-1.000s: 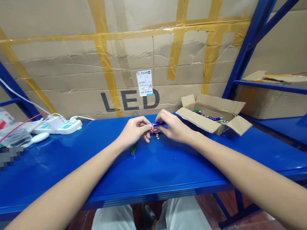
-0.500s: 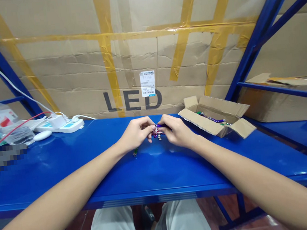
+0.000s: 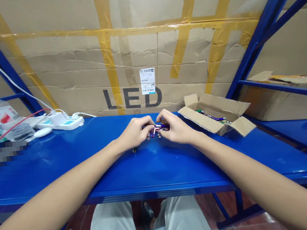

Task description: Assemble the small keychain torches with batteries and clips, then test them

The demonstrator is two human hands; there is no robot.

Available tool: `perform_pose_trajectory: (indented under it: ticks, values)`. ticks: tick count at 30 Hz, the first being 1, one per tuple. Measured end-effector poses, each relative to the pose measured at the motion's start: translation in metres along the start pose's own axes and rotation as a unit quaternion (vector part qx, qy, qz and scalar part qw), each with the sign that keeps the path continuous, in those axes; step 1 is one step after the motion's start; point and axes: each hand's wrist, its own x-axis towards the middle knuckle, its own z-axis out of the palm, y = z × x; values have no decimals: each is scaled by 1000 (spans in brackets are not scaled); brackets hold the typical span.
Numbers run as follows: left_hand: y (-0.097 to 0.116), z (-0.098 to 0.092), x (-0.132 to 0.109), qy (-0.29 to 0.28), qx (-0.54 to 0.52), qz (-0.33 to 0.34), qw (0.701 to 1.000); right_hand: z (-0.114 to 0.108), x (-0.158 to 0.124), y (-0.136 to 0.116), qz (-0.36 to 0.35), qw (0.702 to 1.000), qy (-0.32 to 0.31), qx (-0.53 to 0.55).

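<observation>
Head view: I've got a shiny purple piece [image 3: 164, 126] held between left hand [image 3: 136, 132] and right hand [image 3: 175, 126] over the blue table [image 3: 158, 168], probably so each end gets its own grip. Left thumb and index pinch narrow at one end; right fingers curl round the other, firmness unclear. Open carton [image 3: 201, 120] sits right, likely for easy reach.

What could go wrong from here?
1. The purple metallic tube is held at the fingertips between the left hand and right hand; it might slip.
2. Small silvery pieces sit right by those fingers; a brush could scatter them across the smooth blue table.
3. The plastic bottle stands near the power strip; a spill could reach it.
</observation>
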Motion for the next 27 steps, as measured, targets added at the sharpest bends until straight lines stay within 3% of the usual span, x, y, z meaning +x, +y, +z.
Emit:
perform_pose_trajectory:
  ticks: [8,15,21,27]
  values:
    - [9,0,1,10,-62,-27,998,3,-1,5,-101,991,67,-49]
    - [6,-2,1,15,-68,-15,997,3,-3,9,-171,980,77,-70]
    - [3,-1,1,19,-18,12,1000,1,-3,7,-139,987,50,-64]
    - [-2,-1,0,10,100,100,990,-2,-1,4,-33,999,-16,-11]
